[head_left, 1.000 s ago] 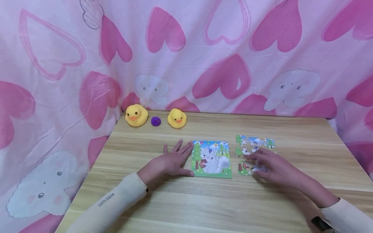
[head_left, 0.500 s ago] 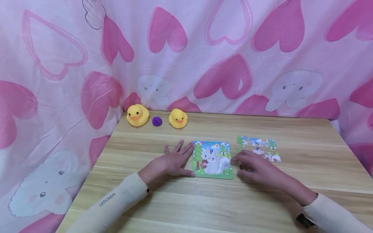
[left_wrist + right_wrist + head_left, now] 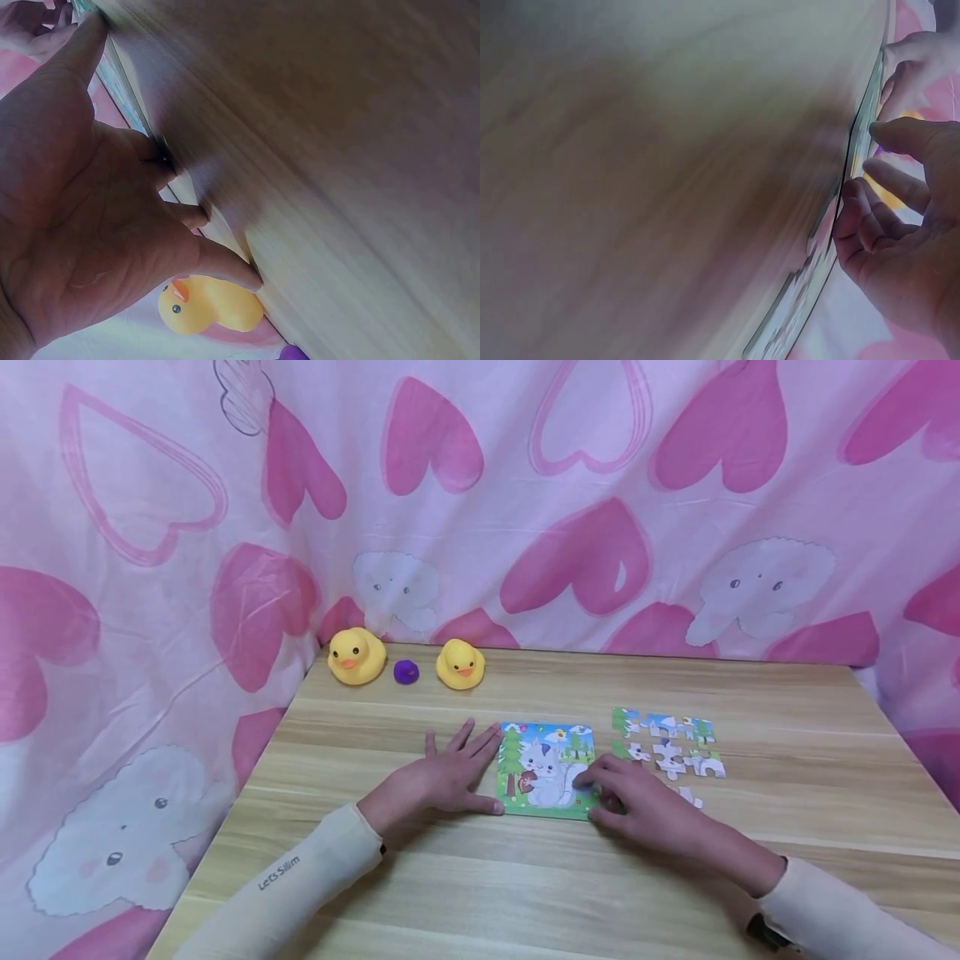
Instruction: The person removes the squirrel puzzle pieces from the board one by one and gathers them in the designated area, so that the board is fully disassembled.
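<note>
A square picture board (image 3: 546, 758) with a white squirrel, an acorn and trees lies on the wooden table. My left hand (image 3: 453, 777) rests flat beside it, fingers spread, with the thumb and some fingertips at its left edge. Over the board's right edge is my right hand (image 3: 637, 797). Its index fingertip and thumb touch or hover over the picture, apart from each other; the right wrist view shows no piece between them, and the other fingers (image 3: 862, 221) loosely curled. Jigsaw pieces (image 3: 669, 760) lie in loose rows to the right, the nearest ones partly hidden by this hand.
Along the table's back left stand a large yellow duck (image 3: 357, 656), a small purple duck (image 3: 406, 672) and another yellow duck (image 3: 461, 664). A pink curtain with hearts (image 3: 573, 556) hangs behind and to the left of the table (image 3: 450, 893).
My right hand has moved left from the jigsaw pieces to the right side of the picture board. The left hand stays at the board's left edge. The view has shifted slightly.
</note>
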The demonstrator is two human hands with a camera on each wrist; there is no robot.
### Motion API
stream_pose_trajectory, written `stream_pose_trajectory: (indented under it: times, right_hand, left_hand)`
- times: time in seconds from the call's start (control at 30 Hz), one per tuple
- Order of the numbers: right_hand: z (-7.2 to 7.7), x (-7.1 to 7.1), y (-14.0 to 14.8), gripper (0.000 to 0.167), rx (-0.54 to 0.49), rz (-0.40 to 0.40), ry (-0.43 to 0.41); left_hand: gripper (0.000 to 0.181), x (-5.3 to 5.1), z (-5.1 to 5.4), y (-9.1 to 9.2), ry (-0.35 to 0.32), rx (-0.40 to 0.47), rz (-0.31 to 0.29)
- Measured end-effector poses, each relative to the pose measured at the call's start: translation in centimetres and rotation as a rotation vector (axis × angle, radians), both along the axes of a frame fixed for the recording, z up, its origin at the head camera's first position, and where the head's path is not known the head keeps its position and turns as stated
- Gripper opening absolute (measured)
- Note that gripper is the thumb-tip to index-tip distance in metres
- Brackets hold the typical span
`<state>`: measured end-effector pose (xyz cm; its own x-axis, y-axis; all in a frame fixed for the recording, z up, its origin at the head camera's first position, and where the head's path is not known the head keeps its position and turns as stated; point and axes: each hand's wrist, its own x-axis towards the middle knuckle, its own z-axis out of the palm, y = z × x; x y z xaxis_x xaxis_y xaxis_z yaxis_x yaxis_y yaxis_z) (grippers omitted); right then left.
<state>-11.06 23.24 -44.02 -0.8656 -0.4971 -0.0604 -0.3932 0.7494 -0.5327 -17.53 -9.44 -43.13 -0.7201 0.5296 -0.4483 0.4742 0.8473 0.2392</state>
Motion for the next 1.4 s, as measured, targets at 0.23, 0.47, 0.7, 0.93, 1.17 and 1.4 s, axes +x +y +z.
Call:
stream_pose_trajectory:
  times: [0.23,0.47,0.7,0.93,1.17,1.4]
  right_hand:
    - [0.2,0.3,-0.7,0.043,0.040,-0.025,-0.001]
    - [0.0,0.2,-1.1,0.049,0.049,-0.039,0.013]
    - [-0.1,-0.5,-0.9,0.055,0.011,-0.049,-0.029]
    - [-0.1,-0.8,-0.8,0.059,-0.050,-0.068,-0.084]
    - [-0.1,-1.0,-0.9,0.058,-0.062,-0.073,-0.095]
    - [0.1,-1.1,-1.0,0.056,-0.068,-0.059,-0.083]
  left_hand:
    - [0.115,0.0,-0.1,0.0,-0.003,0.002,0.001]
    - [0.115,0.0,0.0,0.0,-0.011,0.009,0.002]
    - [0.114,0.0,0.0,0.0,-0.012,0.014,-0.001]
    - [0.114,0.0,0.0,0.0,-0.010,0.018,-0.005]
    - [0.115,0.1,-0.1,0.0,-0.011,0.024,-0.001]
    - [0.115,0.0,0.1,-0.2,-0.017,0.034,0.004]
